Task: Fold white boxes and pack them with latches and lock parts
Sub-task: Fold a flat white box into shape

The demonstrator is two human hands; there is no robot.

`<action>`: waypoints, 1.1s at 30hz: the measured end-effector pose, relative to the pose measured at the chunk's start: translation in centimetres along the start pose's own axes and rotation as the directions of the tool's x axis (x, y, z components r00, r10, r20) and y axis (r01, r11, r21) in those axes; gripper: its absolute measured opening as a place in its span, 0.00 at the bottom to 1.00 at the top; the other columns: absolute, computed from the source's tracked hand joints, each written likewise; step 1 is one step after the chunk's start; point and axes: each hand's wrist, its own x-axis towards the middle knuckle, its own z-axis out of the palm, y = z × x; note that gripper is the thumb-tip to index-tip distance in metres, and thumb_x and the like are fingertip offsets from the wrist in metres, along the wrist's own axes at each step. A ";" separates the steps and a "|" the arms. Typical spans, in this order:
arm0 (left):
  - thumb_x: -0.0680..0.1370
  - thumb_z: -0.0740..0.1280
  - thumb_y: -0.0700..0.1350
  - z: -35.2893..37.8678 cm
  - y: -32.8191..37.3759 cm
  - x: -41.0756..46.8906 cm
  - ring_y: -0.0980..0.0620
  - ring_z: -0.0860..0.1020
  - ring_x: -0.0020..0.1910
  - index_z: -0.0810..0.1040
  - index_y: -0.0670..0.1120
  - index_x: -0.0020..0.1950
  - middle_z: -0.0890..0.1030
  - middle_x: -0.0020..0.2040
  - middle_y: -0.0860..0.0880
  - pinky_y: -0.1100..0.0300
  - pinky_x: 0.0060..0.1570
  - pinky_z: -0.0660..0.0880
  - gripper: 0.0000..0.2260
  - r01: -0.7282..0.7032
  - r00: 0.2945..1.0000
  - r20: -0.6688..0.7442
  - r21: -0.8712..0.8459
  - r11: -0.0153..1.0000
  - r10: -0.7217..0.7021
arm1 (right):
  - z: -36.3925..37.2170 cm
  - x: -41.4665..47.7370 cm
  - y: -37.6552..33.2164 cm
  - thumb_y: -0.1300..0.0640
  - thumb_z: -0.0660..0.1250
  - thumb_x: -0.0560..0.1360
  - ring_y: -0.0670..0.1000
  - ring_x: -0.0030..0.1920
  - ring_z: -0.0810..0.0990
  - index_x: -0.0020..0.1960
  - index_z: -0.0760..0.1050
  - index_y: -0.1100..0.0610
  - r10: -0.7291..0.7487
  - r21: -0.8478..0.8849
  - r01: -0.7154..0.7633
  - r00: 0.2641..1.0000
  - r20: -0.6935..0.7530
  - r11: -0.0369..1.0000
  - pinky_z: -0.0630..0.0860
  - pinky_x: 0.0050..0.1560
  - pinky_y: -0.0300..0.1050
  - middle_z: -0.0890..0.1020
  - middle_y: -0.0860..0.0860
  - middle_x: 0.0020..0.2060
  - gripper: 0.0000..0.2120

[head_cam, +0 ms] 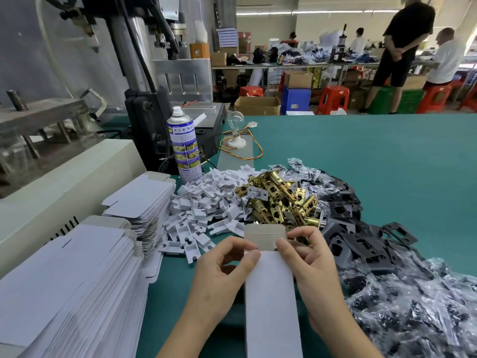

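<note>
1. The left hand is pinching the upper left corner of one white box, its fingers clamped on the card.
2. The right hand is gripping the box's upper right corner, thumb and forefinger closed on the raised end flap.
3. The box is lying lengthwise over the green bench, its mouth standing open and showing nothing inside.
4. Just beyond the box, a pile of brass latches is lying loose, too many to count.
5. Left of the box, two stacks of flat blanks are sitting.
6. Right of the box, black plates and clear bags of dark parts are lying heaped.
7. Far beyond the box, one spray can is standing upright; its label is too small to read.
</note>
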 end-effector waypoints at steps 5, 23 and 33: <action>0.70 0.73 0.64 0.0 -0.2 0.1 0.57 0.84 0.46 0.85 0.58 0.45 0.86 0.45 0.55 0.63 0.45 0.79 0.12 0.012 1.000 -0.029 -0.027 1.000 -0.012 | -0.1 -0.1 0.0 0.44 0.75 0.70 0.47 0.36 0.73 0.36 0.75 0.56 -0.023 -0.038 0.025 0.998 0.052 0.999 0.72 0.35 0.38 0.76 0.51 0.33 0.17; 0.75 0.75 0.48 0.0 0.2 0.0 0.53 0.84 0.56 0.83 0.62 0.59 0.86 0.50 0.52 0.66 0.50 0.79 0.14 -0.076 0.995 -0.074 -0.133 0.988 0.067 | 0.0 -0.1 0.0 0.38 0.72 0.72 0.50 0.41 0.80 0.44 0.85 0.49 -0.048 -0.129 0.059 0.995 0.088 0.990 0.76 0.44 0.49 0.84 0.54 0.41 0.15; 0.75 0.70 0.58 0.0 0.6 0.0 0.54 0.82 0.55 0.87 0.62 0.52 0.86 0.51 0.54 0.68 0.46 0.77 0.08 -0.090 0.995 -0.040 0.007 0.996 0.090 | 0.1 -0.1 0.4 0.50 0.67 0.82 0.46 0.44 0.84 0.50 0.84 0.46 0.044 -0.206 -0.015 0.989 0.139 0.978 0.77 0.43 0.41 0.87 0.49 0.46 0.06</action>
